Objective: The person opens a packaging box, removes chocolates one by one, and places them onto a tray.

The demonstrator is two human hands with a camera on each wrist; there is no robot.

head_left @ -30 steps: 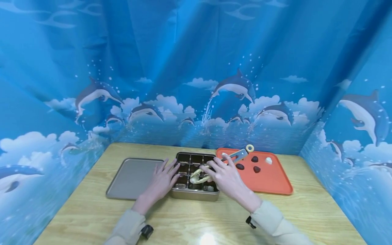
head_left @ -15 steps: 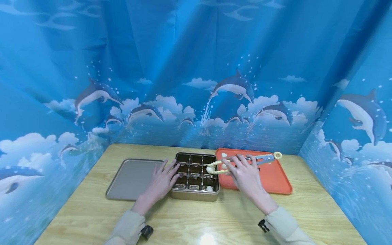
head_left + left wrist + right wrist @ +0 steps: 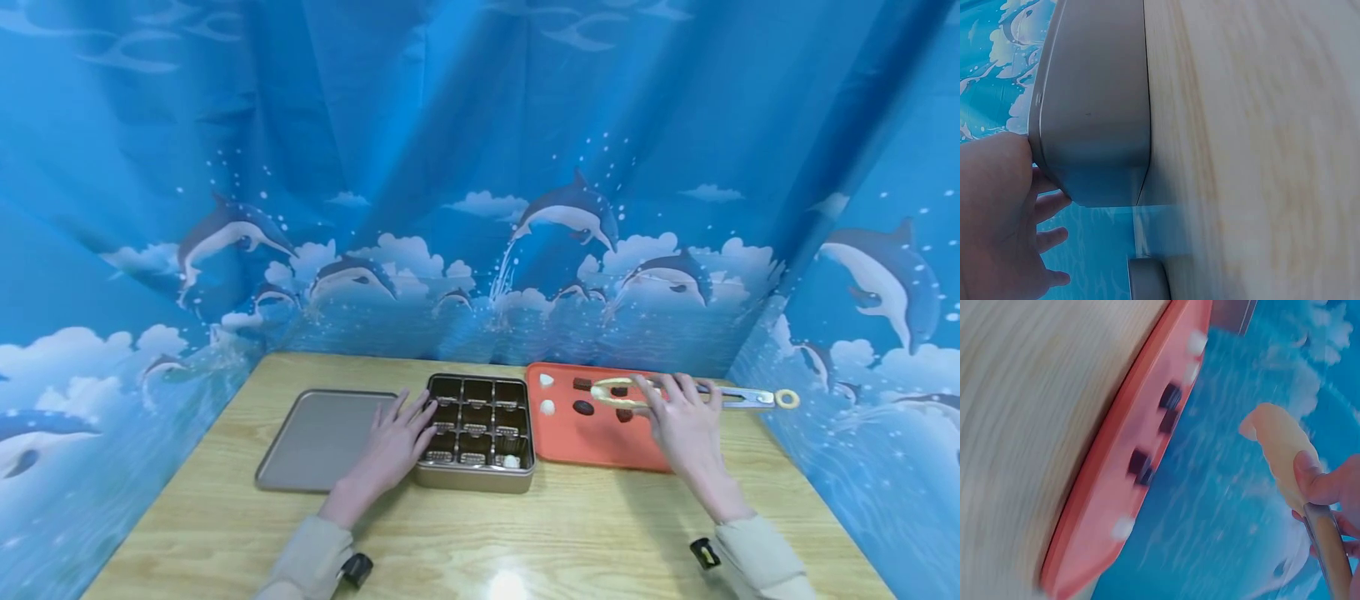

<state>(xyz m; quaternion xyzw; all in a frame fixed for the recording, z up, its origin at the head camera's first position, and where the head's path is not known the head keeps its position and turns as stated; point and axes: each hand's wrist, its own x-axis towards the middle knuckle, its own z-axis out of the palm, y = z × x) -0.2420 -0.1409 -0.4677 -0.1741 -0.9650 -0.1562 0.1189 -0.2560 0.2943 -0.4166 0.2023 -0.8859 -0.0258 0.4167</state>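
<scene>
My left hand (image 3: 390,446) lies flat, fingers straight, against the left edge of a gold tin with compartments (image 3: 450,479); its palm (image 3: 994,219) touches the tin's wall (image 3: 1094,125). A white candy (image 3: 512,461) sits in the tin's near right compartment. My right hand (image 3: 686,425) grips yellow-tipped tongs (image 3: 738,398) above the orange tray (image 3: 592,446). The tong tips hover near a dark chocolate (image 3: 622,414). Nothing shows between the tips (image 3: 1279,450). Other dark (image 3: 582,407) and white candies (image 3: 547,407) lie on the tray.
The tin's flat lid (image 3: 322,437) lies left of the tin on the wooden table (image 3: 480,533). Blue dolphin-print curtains (image 3: 480,208) wall in the back and both sides. In the right wrist view the orange tray (image 3: 1104,506) carries blurred dark pieces (image 3: 1170,397).
My right hand has carried the tongs from over the tin rightward to above the orange tray. A white candy now lies uncovered in the tin. The left hand has stayed put.
</scene>
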